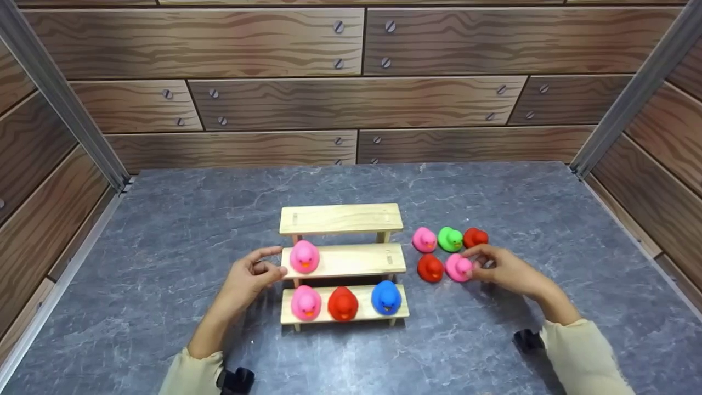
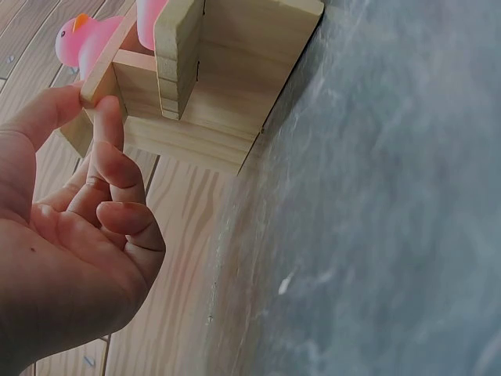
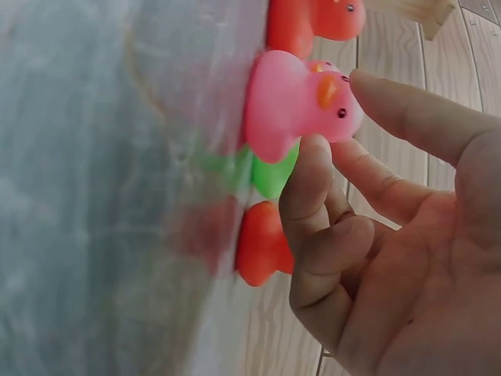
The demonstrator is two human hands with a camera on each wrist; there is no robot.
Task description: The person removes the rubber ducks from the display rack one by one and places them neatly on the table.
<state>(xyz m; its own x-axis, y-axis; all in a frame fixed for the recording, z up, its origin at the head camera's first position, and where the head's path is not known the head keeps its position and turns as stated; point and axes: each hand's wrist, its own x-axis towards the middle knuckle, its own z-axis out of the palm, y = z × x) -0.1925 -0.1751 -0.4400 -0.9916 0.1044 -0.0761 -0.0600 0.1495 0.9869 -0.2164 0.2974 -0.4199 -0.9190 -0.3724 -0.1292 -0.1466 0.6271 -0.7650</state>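
A small three-tier wooden stand (image 1: 356, 259) is on the table. At the left end of its middle tier, my left hand (image 1: 247, 282) pinches the board's edge between thumb and forefinger. Beside those fingers sits a pink rubber duck (image 1: 304, 257). The lowest tier bears another pink duck (image 1: 306, 303), a red duck (image 1: 343, 305) and a blue duck (image 1: 386, 298). Right of the stand, my right hand (image 1: 507, 270) has thumb and finger on the head of a pink duck (image 3: 274, 102), which still stands on the table.
Around the right hand stand a red duck (image 1: 430, 268), a pink duck (image 1: 424, 240), a green duck (image 1: 450, 240) and another red duck (image 1: 475, 237), close together. Wood-patterned walls (image 1: 274, 104) enclose the grey marbled table (image 1: 192, 208) at the back and sides.
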